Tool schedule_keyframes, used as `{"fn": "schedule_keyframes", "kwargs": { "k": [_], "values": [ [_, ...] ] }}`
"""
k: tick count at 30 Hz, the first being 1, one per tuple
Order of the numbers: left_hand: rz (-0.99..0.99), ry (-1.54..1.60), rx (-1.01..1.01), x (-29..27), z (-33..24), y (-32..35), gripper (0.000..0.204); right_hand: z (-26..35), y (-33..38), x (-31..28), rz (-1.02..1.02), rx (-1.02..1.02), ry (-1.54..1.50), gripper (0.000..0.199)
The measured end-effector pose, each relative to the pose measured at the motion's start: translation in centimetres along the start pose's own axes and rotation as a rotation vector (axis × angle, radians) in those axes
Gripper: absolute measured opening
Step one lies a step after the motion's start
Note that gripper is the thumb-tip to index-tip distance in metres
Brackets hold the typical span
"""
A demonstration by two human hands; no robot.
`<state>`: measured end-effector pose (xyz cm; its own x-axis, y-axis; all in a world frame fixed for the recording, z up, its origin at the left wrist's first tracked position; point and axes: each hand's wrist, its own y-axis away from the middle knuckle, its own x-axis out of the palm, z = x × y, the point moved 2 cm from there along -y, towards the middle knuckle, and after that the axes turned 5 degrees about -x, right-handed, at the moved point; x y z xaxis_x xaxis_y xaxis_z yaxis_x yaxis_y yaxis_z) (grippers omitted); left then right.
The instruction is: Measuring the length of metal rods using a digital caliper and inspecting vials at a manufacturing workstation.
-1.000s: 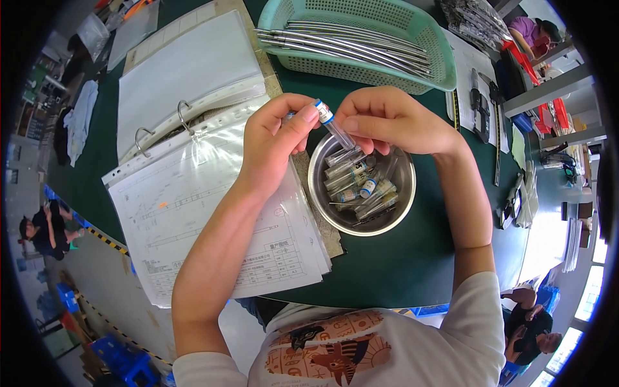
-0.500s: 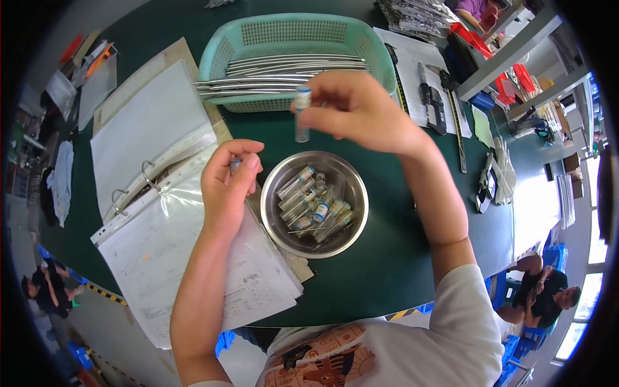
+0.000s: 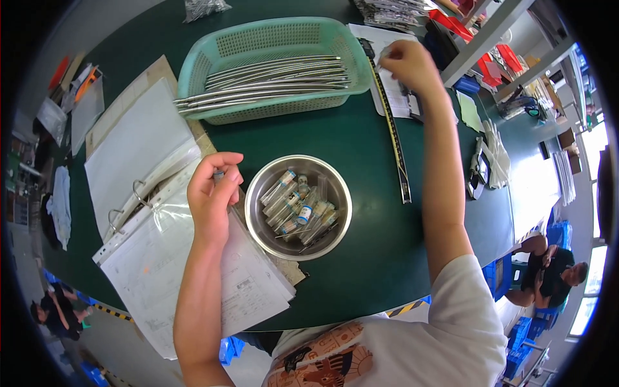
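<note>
Head view, looking straight down on a dark green counter point(image 3: 361, 155): the two hands are well apart. The left hand point(image 3: 211, 193) hovers just beside the steel bowl point(image 3: 298, 206), its fingers curled shut on a small cap-like piece point(image 3: 219, 174), kept close to the bowl, it seems, so the piece stays ready by the vials. The bowl holds a heap of small clear vials point(image 3: 300, 208) with blue and white ends, lying loose on their sides, gathered there so they cannot roll off. The right hand point(image 3: 405, 63) is stretched far forward over a white sheet point(image 3: 387, 97) beside a long ruler point(image 3: 394, 138), pinching something small; whether it is a vial I cannot tell. A teal basket point(image 3: 277, 39) of long metal rods point(image 3: 271, 80) sits behind the bowl, and an open ring binder point(image 3: 138, 193) of sleeved papers lies to the left, within easy glance.
</note>
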<state>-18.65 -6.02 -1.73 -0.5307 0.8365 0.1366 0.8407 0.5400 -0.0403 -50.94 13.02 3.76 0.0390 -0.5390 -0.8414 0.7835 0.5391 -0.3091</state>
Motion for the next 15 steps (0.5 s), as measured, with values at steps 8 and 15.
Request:
{"fn": "schedule_keyframes", "kwargs": {
  "k": [8,15],
  "values": [
    [-0.006,-0.009,0.008,-0.1,-0.1,0.3,0.017,-1.0,-0.3,4.7,0.178,-0.021,-0.126,0.023],
    [-0.012,-0.012,0.017,-0.2,0.0,0.2,0.018,-0.4,0.0,4.7,0.193,-0.051,-0.155,0.021]
  ]
}}
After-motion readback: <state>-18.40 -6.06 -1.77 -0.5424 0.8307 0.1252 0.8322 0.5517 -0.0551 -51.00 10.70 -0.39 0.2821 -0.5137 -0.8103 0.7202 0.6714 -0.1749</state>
